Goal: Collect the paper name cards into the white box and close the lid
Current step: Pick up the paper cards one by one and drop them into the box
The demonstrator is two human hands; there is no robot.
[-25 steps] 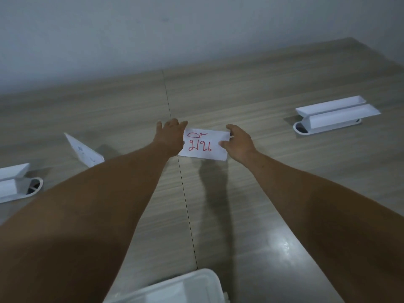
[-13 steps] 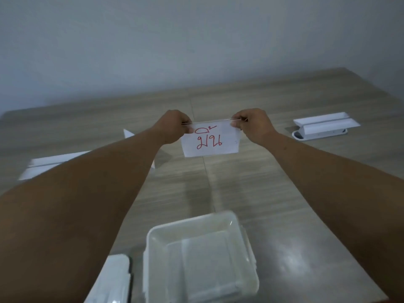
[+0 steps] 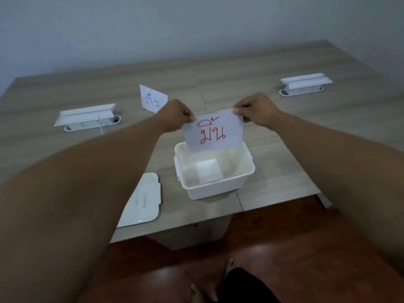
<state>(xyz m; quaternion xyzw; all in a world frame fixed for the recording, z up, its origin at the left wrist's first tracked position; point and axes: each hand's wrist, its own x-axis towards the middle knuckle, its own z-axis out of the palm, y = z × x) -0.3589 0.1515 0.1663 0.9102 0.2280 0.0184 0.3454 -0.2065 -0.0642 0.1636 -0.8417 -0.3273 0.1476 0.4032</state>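
The left hand (image 3: 178, 114) and right hand (image 3: 254, 109) each pinch one top corner of a card (image 3: 213, 133) between closed fingers (image 3: 189, 118). The card is white paper, folded along its top edge, and hangs upright below the fingers. Its near face carries red handwritten script. The far flap shows only as a thin edge by the right fingers.

The box (image 3: 215, 171) stands on the surface (image 3: 273, 176) directly below the fingers, open at the top. It is white, rectangular, with a flanged rim and small side tabs. The card's lower edge overlaps the box's far rim in view; whether it touches cannot be told. A pale flat patch lies on the box floor; what it is cannot be told.

The lid (image 3: 144, 201) lies flat on the surface, below and left of the fingers, apart from the box.

A second card (image 3: 153, 98) stands upright beyond the left fingers, with red marks on its face.

Two white outlet units (image 3: 87, 117) (image 3: 305, 84) sit on the surface, well apart, far left and far right of the fingers.
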